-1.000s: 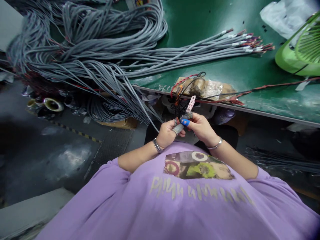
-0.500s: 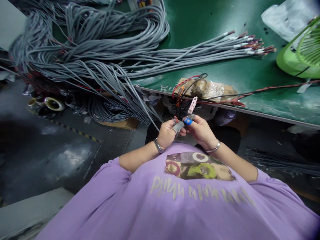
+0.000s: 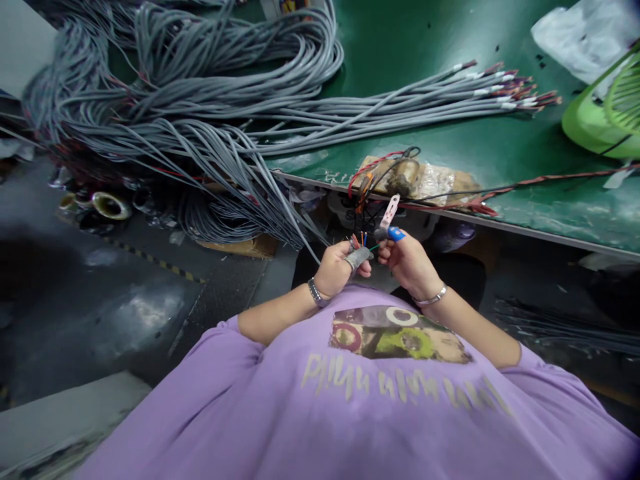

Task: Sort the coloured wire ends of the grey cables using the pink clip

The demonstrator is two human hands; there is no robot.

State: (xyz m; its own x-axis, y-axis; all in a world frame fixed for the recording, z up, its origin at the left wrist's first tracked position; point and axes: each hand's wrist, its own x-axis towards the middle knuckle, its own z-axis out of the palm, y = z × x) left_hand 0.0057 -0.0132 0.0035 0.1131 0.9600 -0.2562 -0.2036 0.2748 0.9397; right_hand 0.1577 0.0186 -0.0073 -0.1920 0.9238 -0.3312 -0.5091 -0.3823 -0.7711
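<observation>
My left hand (image 3: 335,268) is closed around the end of a grey cable, its thumb in a grey finger cover. Thin coloured wires (image 3: 363,239), red, orange and blue among them, fan out above that thumb. A green wire (image 3: 375,247) stretches from there toward my right hand (image 3: 411,267), whose thumb and forefinger are pinched together. Blue tape (image 3: 397,233) wraps the right thumb, and a dark cover is on a fingertip beside it. Just above the right fingertips a pale pink slotted strip (image 3: 390,212) stands by the bench edge.
Long grey cables (image 3: 300,107) lie heaped across the green bench (image 3: 390,40), several hanging over its front edge. Taped cardboard (image 3: 463,180) with red and black leads sits at that edge. A green fan (image 3: 595,113) stands right, near a plastic bag (image 3: 575,37). Coiled cables (image 3: 215,223) rest below.
My hands have drawn apart, the right one moving slightly right. The coloured wires now stand spread out at the left hand, and the green one shows between the hands.
</observation>
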